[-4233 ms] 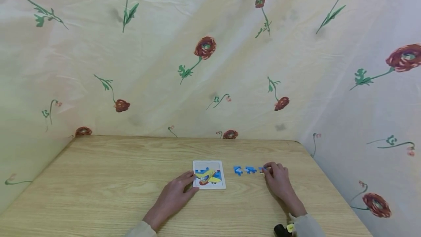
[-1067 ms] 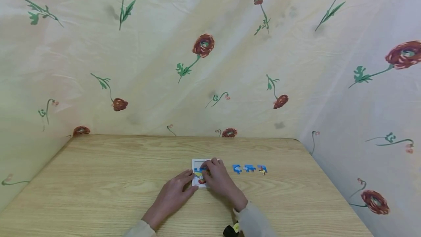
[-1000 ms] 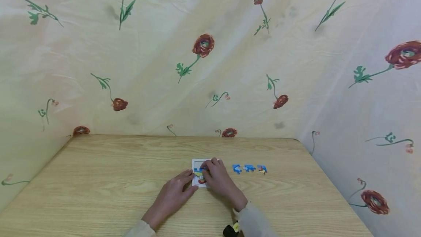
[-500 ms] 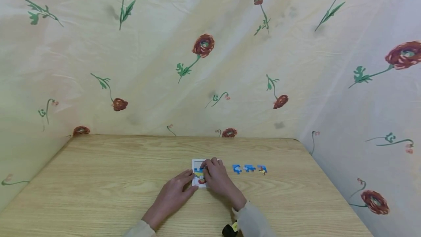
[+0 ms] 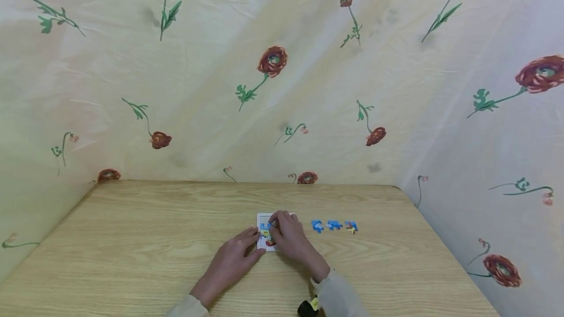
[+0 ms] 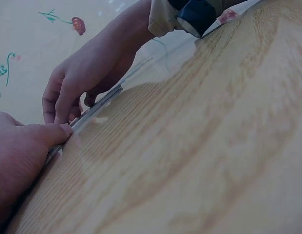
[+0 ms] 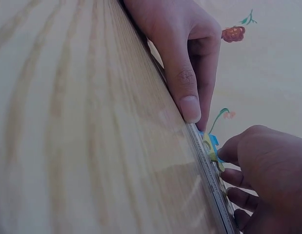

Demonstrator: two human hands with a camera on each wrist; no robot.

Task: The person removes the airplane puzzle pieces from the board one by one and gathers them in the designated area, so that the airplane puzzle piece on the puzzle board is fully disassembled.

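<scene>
A small square picture puzzle in a white frame (image 5: 263, 215) lies on the table, partly under both hands. My left hand (image 5: 231, 260) holds its left near corner, thumb along the near edge and fingers at the left side. Over the puzzle's middle and right part, my right hand (image 5: 291, 238) pinches a blue and yellow puzzle piece (image 7: 211, 145), which stands tilted up from the frame in the right wrist view. Right of the frame, three loose pieces lie in a row: a blue one (image 5: 317, 226), another blue one (image 5: 334, 225) and a blue, red and yellow one (image 5: 351, 227).
The wooden table (image 5: 154, 238) reaches back to a flower-patterned cloth (image 5: 211, 87), which also hangs at both sides. A black device with a yellow label (image 5: 307, 308) sits at the right wrist.
Earlier my right hand was at the rightmost loose piece; it moved left onto the puzzle. In the last half second, a blue and yellow piece tilted up under its fingers. The left hand stayed.
</scene>
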